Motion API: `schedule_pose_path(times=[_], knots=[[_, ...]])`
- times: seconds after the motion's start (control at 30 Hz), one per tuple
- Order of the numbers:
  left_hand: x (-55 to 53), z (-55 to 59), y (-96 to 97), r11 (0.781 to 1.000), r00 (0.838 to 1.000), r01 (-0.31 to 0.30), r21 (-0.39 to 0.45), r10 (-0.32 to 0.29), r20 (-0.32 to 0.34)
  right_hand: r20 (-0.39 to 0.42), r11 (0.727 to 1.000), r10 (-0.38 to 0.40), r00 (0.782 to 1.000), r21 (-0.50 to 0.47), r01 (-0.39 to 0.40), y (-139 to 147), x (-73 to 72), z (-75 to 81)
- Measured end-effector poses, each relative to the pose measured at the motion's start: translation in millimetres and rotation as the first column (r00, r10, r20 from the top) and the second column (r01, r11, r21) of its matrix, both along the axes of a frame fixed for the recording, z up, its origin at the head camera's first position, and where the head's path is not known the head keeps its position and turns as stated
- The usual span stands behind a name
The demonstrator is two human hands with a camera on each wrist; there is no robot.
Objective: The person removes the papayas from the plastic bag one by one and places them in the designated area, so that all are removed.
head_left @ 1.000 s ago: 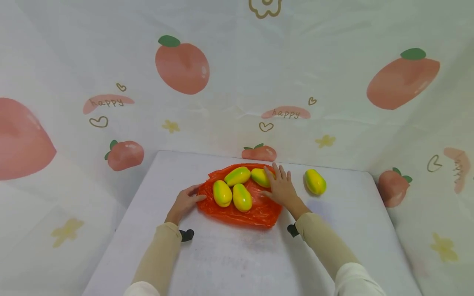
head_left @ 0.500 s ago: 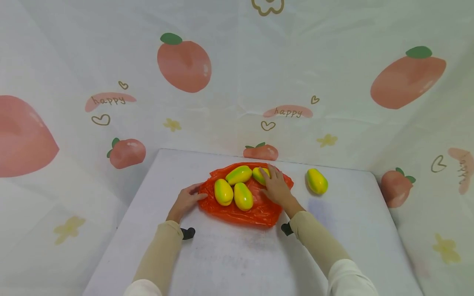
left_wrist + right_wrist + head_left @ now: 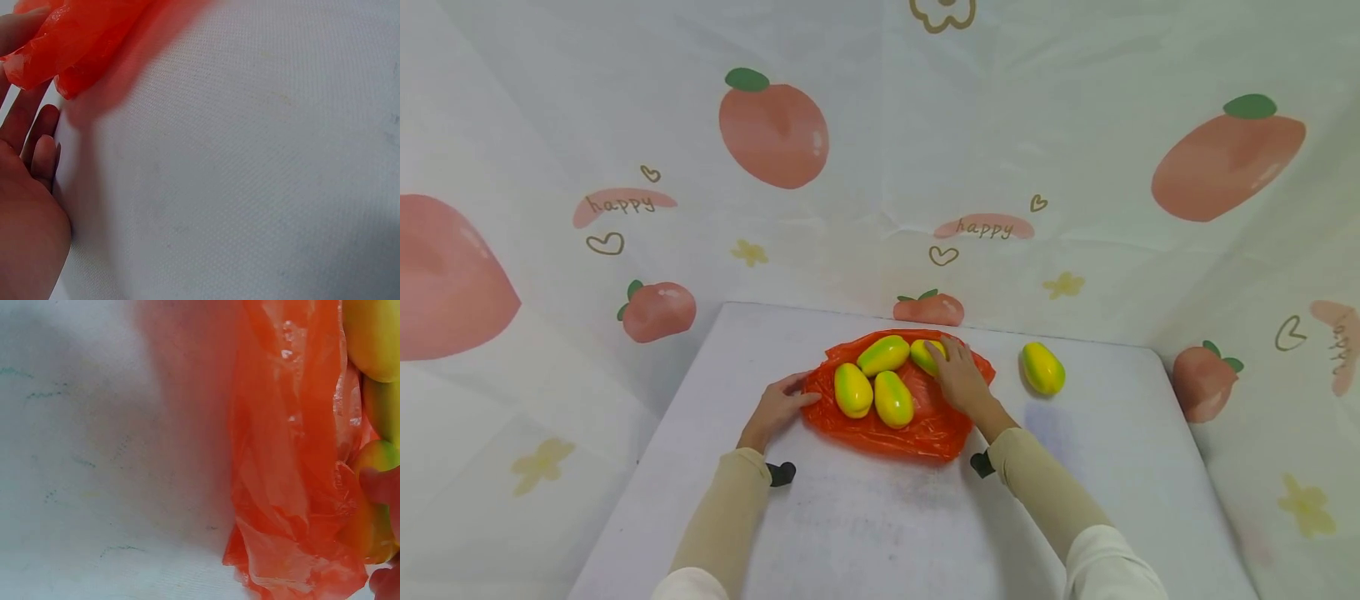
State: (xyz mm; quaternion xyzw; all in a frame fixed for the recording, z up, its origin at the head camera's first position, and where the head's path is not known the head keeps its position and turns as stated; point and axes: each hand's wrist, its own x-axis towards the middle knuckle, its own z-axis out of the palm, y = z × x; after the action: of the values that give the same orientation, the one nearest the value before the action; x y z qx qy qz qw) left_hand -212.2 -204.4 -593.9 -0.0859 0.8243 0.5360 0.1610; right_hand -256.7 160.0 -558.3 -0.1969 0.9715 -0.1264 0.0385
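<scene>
A red plastic bag (image 3: pixel 925 437) lies spread on the table with several yellow-green papayas on it, among them a left papaya (image 3: pixel 852 392), a front papaya (image 3: pixel 893 402) and a rear papaya (image 3: pixel 883 356). My left hand (image 3: pixel 772 410) pinches the bag's left edge, thumb on top and fingers behind, as the left wrist view shows. Over at the bag's right side, my right hand (image 3: pixel 962 379) grips another papaya (image 3: pixel 925 357), partly covered by the fingers. The thumb (image 3: pixel 381 485) presses on that fruit in the right wrist view.
One more papaya (image 3: pixel 1042 368) lies off the bag, to the right on the white table (image 3: pixel 865 533). Behind and beside the table hangs a white cloth (image 3: pixel 850 225) printed with fruit and hearts.
My right hand has shifted slightly left, and its spread fingers have closed round the right-hand papaya on the bag. The left hand keeps its place at the bag's edge.
</scene>
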Motion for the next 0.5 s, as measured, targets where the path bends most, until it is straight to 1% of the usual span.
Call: schedule_pose_path(times=[0.17,0.33,0.5], knots=[[0.7,-1.1,0.0,1.000,1.000,0.008,-0.022,-0.008,-0.007,-0.009,1.000,0.005,1.000,0.006,-0.005,-1.3,1.5,4.9],[1.4,-0.9,-0.1,1.000,1.000,0.000,0.001,0.000,0.001,-0.002,1.000,0.007,1.000,-0.004,-0.007,-1.2,3.7,11.6],[1.6,0.7,-0.8,1.000,1.000,0.004,0.013,-0.004,-0.008,-0.008,1.000,0.006,1.000,-0.023,-0.006,0.1,5.0,18.5]])
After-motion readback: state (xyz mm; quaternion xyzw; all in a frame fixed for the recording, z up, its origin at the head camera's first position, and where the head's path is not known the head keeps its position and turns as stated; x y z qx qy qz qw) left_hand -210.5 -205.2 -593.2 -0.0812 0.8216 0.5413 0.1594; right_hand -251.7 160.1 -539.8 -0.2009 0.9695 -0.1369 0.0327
